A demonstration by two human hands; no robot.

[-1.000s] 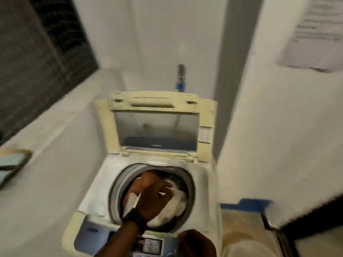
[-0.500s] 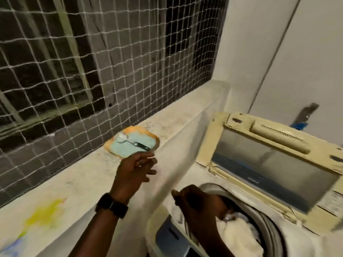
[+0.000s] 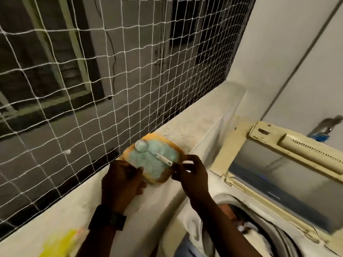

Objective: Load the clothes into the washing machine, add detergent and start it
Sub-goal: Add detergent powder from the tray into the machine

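White netting (image 3: 111,80) is backing a pale concrete ledge (image 3: 194,115); on it is sitting an orange-rimmed tub of blue-green detergent powder (image 3: 154,160); left hand (image 3: 121,184) and right hand (image 3: 191,175) are pinching its rim on either side, beside the cream top-loading washing machine (image 3: 278,182) holding pale clothes (image 3: 259,240).

Ledge (image 3: 194,115) under netted window

White cord netting (image 3: 130,80) stretched across dark opening, with pale green window frame (image 3: 74,52) and thin black wire (image 3: 113,58) behind. Speckled cream ledge below, smeared yellow stain (image 3: 59,242) at near end. Plain white wall (image 3: 289,52) at right, blurred metal tap (image 3: 328,123) with blue fitting (image 3: 318,136) mounted on it.
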